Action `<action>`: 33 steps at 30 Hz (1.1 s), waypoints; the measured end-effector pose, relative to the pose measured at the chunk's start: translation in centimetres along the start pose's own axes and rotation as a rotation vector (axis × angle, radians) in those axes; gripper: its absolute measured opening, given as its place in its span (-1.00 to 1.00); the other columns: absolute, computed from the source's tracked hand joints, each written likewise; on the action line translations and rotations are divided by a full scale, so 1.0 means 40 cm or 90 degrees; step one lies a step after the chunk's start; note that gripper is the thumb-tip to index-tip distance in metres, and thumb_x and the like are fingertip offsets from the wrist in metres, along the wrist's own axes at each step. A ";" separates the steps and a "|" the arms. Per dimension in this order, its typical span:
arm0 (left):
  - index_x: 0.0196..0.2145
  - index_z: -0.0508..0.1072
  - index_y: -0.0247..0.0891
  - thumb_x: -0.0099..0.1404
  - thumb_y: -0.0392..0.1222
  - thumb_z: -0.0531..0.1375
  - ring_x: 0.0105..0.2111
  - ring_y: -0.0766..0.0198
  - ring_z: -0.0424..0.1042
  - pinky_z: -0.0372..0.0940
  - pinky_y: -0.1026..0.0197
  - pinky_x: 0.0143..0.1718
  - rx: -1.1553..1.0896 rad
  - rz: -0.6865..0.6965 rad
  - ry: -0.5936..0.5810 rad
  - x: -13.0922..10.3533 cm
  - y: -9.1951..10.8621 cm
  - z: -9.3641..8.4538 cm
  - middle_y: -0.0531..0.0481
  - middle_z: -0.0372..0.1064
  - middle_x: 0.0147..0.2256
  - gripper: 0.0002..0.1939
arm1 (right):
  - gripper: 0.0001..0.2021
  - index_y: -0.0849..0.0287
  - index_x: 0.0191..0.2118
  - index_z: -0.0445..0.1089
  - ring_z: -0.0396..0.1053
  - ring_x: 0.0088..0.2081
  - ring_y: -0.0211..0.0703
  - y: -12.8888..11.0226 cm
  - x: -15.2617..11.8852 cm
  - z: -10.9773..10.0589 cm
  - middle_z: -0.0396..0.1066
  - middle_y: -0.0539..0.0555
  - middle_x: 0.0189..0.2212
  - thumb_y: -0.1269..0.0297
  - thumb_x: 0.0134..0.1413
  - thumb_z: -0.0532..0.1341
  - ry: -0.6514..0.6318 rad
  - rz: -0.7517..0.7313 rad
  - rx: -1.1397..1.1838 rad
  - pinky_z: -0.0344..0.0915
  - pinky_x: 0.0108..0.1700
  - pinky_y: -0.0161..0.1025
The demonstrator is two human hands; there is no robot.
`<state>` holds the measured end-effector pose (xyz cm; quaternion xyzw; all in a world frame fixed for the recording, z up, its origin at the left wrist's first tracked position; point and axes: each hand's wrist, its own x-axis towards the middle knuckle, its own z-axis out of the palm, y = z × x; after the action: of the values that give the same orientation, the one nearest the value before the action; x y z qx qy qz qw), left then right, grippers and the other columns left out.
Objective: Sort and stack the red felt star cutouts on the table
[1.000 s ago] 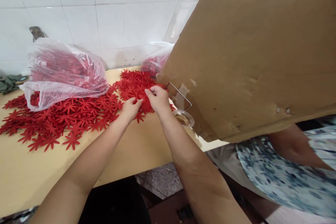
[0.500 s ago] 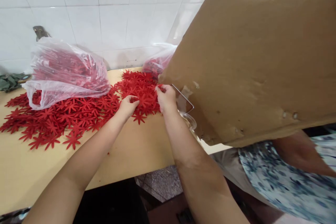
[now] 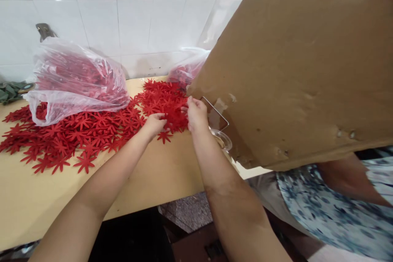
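Many red star-shaped pieces (image 3: 73,131) lie in a wide heap on the tan table (image 3: 159,176). My left hand (image 3: 156,125) is at the near edge of the right part of the heap, its fingers bent close to the red pieces; whether it holds one cannot be made out. My right hand (image 3: 195,112) is at the heap's right side, beside a thin metal wire frame (image 3: 216,110). Its thumb and fingers are pinched together, and what is between them is too small to tell.
A clear bag of red pieces (image 3: 82,77) rests on the heap at left, another bag (image 3: 187,69) behind. A large cardboard sheet (image 3: 301,69) stands at right over a clear round container (image 3: 223,140). Behind it, a person's patterned clothing (image 3: 325,208) shows.
My left hand has moved slightly right, over the edge of the red pieces. My right hand's fingertips have shifted a little. The view has tilted slightly.
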<state>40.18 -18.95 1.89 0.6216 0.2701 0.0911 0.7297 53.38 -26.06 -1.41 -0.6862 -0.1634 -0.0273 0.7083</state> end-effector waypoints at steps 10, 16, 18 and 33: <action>-0.55 0.39 -0.30 -0.12 -0.16 0.34 -0.48 0.34 0.33 0.24 0.28 -0.38 0.201 0.128 0.125 0.046 -0.065 -0.015 0.08 0.32 -0.59 -0.78 | -0.66 0.25 -0.15 0.39 0.18 0.02 0.04 -0.075 -0.123 -0.017 0.30 0.26 -0.07 0.21 -0.05 0.14 0.108 -0.179 -0.320 0.04 0.10 0.07; -0.36 0.41 -0.39 0.09 -0.40 0.17 -0.57 0.45 0.32 0.29 0.28 -0.34 0.001 0.033 -0.035 0.012 -0.053 -0.003 0.05 0.36 -0.54 -0.90 | -0.70 0.24 -0.19 0.40 0.29 -0.09 -0.01 -0.063 -0.174 -0.025 0.38 0.23 -0.19 0.20 -0.01 0.11 -0.027 -0.295 -0.340 0.16 0.03 0.03; -0.40 0.41 -0.41 0.14 -0.45 0.09 -0.64 0.50 0.27 0.30 0.30 -0.40 -0.011 0.013 -0.041 -0.002 -0.043 -0.006 0.09 0.30 -0.62 -0.89 | -0.73 0.23 -0.20 0.40 0.28 -0.08 0.01 -0.047 -0.184 -0.016 0.38 0.23 -0.17 0.26 -0.04 0.12 -0.097 -0.292 -0.351 0.16 0.03 0.03; -0.15 0.44 -0.36 0.01 -0.43 0.18 -0.19 0.27 0.40 0.24 0.19 -0.03 0.218 0.142 -0.007 -0.025 -0.051 -0.057 -0.14 0.44 -0.19 -0.62 | -0.54 0.31 -0.06 0.37 0.20 0.01 0.16 -0.019 -0.120 -0.029 0.27 0.33 -0.04 0.31 -0.18 0.19 0.002 -0.201 -0.483 0.10 0.05 0.12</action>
<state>37.77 -17.88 0.05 0.7630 0.2075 0.1207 0.6002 48.89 -28.15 -1.98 -0.8653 -0.2438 -0.1950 0.3922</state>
